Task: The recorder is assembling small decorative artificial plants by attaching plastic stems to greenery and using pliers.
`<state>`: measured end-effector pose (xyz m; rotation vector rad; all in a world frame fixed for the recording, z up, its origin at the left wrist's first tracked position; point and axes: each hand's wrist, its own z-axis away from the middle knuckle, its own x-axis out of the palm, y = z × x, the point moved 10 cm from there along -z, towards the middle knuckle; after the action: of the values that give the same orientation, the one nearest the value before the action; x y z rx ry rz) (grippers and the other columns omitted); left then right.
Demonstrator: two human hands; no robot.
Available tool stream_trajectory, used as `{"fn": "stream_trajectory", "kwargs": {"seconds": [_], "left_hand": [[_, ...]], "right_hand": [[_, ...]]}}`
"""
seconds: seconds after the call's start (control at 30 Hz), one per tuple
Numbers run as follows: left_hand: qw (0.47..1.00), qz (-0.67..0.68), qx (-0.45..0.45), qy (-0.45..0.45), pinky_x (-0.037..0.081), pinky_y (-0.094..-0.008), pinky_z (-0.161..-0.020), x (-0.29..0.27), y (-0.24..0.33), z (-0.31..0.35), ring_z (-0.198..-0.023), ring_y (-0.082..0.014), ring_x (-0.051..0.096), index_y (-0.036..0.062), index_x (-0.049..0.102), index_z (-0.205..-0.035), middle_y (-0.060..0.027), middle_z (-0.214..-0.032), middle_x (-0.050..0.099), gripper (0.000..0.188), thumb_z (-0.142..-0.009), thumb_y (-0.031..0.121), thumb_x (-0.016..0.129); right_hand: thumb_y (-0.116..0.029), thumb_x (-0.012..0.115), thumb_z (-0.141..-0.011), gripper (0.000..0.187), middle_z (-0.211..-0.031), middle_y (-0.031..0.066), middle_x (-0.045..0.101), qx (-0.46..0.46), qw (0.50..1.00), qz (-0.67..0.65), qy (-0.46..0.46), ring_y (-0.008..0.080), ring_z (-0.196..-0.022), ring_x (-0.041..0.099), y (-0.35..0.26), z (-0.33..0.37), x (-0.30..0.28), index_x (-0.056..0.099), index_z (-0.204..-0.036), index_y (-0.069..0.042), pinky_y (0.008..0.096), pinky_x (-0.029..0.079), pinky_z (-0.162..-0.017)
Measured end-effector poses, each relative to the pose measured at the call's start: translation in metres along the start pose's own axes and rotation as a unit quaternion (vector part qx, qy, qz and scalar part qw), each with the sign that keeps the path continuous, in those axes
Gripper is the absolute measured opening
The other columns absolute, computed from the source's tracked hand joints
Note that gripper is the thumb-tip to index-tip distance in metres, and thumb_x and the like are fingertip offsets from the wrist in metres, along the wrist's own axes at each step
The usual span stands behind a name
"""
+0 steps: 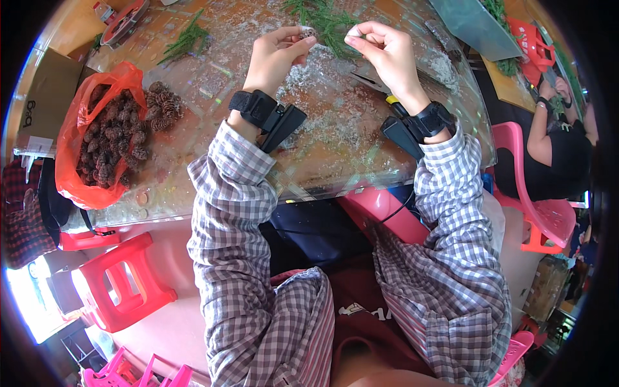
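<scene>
Over the far middle of the table, my left hand (278,55) pinches a small brown pine cone (309,32) between thumb and fingertips. To its right, my right hand (387,55) is closed in a pinch, and whatever its fingertips hold is too small to make out. Green fir-like sprigs (325,24) lie behind and between the two hands. Below my right hand rests a pair of pliers (371,82), its handles partly hidden by the wrist. White flakes are scattered over the table (335,158) under both hands.
An orange-red plastic bag (68,155) full of pine cones stands at the left, with loose cones (162,106) beside it. Another green sprig (187,39) lies farther back. A grey bin (474,26) stands far right. Pink stools (126,280) stand lower left; a person (548,142) sits at right.
</scene>
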<state>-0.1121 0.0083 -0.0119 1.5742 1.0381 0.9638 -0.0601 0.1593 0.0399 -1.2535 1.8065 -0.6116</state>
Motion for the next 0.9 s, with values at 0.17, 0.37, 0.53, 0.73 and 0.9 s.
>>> {"fn": "stream_trajectory", "kwargs": {"seconds": [0.17, 0.37, 0.53, 0.73, 0.9], "left_hand": [[0.999, -0.017, -0.017, -0.024, 0.044, -0.0214, -0.056, 0.002, -0.009, -0.002, -0.061, -0.009, 0.053, -0.0099, 0.05, -0.108, -0.0061, -0.076, 0.058, 0.042, -0.078, 0.015, 0.063], [0.999, 0.011, -0.029, -0.038, 0.045, -0.0212, -0.056, 0.007, -0.009, -0.002, -0.063, -0.0095, 0.054, -0.0088, 0.051, -0.106, -0.0064, -0.077, 0.058, 0.039, -0.076, 0.014, 0.065], [0.999, -0.033, 0.009, -0.033, 0.048, -0.0206, -0.057, 0.011, 0.005, 0.003, -0.065, -0.0109, 0.057, -0.0077, 0.049, -0.103, -0.0075, -0.078, 0.058, 0.041, -0.073, 0.014, 0.068], [0.999, -0.017, -0.005, -0.034, 0.051, -0.0214, -0.06, 0.012, 0.003, 0.002, -0.067, -0.0139, 0.06, -0.0086, 0.046, -0.103, -0.0098, -0.08, 0.058, 0.045, -0.072, 0.014, 0.07], [0.997, 0.07, -0.011, -0.028, 0.052, -0.022, -0.061, 0.013, 0.0, 0.002, -0.068, -0.0161, 0.061, -0.0081, 0.046, -0.102, -0.0107, -0.08, 0.058, 0.044, -0.071, 0.013, 0.07]], "right_hand": [[-0.007, 0.059, -0.08, 0.01, -0.066, -0.0037, 0.057, 0.001, 1.0, -0.002, -0.001, -0.0015, -0.06, 0.044, 0.0, 0.0, 0.001, 0.059, -0.086, 0.001, 0.0139, 0.032, -0.053], [-0.008, 0.06, -0.08, 0.01, -0.067, -0.0034, 0.058, 0.01, 1.0, 0.006, -0.001, -0.001, -0.061, 0.045, 0.001, 0.001, 0.001, 0.06, -0.085, 0.0, 0.0142, 0.034, -0.054], [-0.01, 0.061, -0.079, 0.011, -0.066, -0.0037, 0.057, 0.022, 1.0, 0.0, -0.013, -0.0008, -0.06, 0.044, 0.003, 0.002, 0.004, 0.059, -0.085, 0.0, 0.0144, 0.033, -0.054], [-0.011, 0.061, -0.079, 0.011, -0.064, -0.0044, 0.055, 0.019, 1.0, -0.005, -0.014, -0.0007, -0.058, 0.042, -0.001, 0.002, 0.006, 0.06, -0.084, -0.001, 0.0147, 0.032, -0.052], [-0.011, 0.062, -0.079, 0.011, -0.063, -0.0048, 0.054, 0.025, 1.0, -0.007, -0.016, -0.001, -0.057, 0.041, -0.002, 0.003, 0.006, 0.06, -0.084, -0.001, 0.0146, 0.031, -0.051]]}}
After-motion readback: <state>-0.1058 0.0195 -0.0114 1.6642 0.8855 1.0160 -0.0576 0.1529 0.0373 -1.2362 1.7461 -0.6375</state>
